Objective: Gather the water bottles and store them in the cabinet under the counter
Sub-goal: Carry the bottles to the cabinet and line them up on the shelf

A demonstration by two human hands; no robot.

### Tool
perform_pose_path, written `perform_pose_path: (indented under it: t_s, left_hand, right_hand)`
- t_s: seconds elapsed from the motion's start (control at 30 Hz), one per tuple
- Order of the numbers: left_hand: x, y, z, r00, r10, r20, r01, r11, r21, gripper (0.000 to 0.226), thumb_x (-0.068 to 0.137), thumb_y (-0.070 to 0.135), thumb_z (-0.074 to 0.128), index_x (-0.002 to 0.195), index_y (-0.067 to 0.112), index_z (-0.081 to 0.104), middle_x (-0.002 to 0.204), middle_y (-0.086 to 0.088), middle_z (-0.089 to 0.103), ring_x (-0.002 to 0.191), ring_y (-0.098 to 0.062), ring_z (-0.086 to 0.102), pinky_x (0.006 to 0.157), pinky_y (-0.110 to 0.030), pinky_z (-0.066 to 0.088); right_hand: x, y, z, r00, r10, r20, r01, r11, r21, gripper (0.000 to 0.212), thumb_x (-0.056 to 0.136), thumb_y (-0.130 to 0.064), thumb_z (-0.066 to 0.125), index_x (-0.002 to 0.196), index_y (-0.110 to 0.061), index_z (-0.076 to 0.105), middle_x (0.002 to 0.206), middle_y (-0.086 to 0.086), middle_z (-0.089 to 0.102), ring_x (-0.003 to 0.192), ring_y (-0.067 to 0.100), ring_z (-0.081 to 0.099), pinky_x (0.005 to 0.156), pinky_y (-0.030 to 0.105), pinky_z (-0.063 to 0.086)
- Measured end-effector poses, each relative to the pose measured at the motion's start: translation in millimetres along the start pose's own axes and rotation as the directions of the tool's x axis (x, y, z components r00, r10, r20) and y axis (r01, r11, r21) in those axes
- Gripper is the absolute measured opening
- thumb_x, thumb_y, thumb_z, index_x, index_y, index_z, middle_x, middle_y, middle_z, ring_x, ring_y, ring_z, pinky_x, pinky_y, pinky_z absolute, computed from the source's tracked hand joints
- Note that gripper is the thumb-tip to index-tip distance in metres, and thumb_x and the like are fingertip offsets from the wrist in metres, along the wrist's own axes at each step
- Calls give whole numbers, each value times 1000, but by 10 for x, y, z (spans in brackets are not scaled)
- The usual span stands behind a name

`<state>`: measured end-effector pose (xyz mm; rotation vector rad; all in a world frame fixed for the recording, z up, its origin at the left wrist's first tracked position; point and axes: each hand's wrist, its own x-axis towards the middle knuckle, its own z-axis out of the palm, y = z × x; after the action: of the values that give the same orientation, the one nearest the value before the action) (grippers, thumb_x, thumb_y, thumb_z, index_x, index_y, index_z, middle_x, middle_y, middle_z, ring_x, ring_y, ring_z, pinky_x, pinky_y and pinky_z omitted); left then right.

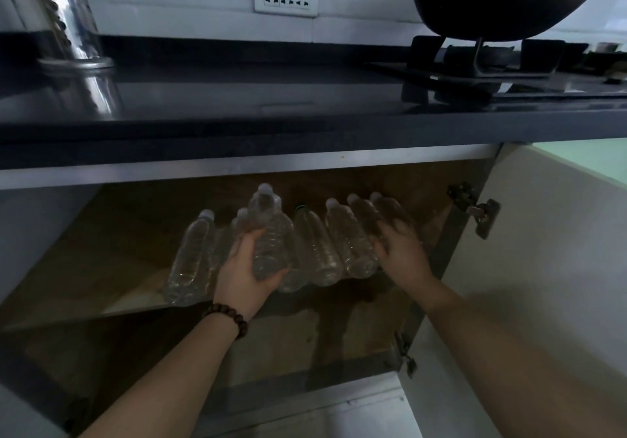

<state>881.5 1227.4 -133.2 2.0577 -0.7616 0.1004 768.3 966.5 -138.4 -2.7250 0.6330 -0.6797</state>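
Under the counter [305,125], cabinet [441,173] door's open; bottles [315,247] lie in a row on the shelf, caps away from us. Our left hand [242,273] grips one bottle [269,237], long axis fwd, above the row. Right hand [398,244], fingers loose, rests on the right-end bottles.

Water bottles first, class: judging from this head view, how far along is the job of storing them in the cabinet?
Nearly done, it seems. Several water bottles already lie side by side on the cabinet shelf. In hand: the left hand grips one more bottle above the row, while the right hand rests on the rightmost bottles. Left: setting that bottle down and shutting the open cabinet door.
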Motion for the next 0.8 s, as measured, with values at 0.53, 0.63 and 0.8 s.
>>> perform_pose_path:
  t_s: [0.53,0.63,0.8]
  left_hand:
    - [244,106,319,994,-33,103,24,996,86,78,80,37,73,144,29,29,145,0,45,126,-16,50,100,-33,46]
    - [253,114,284,995,24,101,-30,998,59,77,80,26,74,143,31,31,143,2,46,126,-14,49,102,-33,45]
    - [343,-42,89,967,37,250,-56,996,69,100,69,55,75,146,47,12,159,6,18,147,-15,13,118,-51,20]
  right_hand:
    - [19,-1084,106,957,-72,282,-61,897,437,60,86,-66,42,140,-54,21,156,-2,16,140,25,26,110,47,34]
    - [111,-1388,262,948,-3,318,-176,829,531,58,86,-62,48,140,-44,36,159,-5,8,141,24,25,104,33,31]
    - [142,-1408,335,965,95,245,-223,786,577,55,82,-48,66,130,-26,52,137,-1,45,124,17,46,89,22,35]
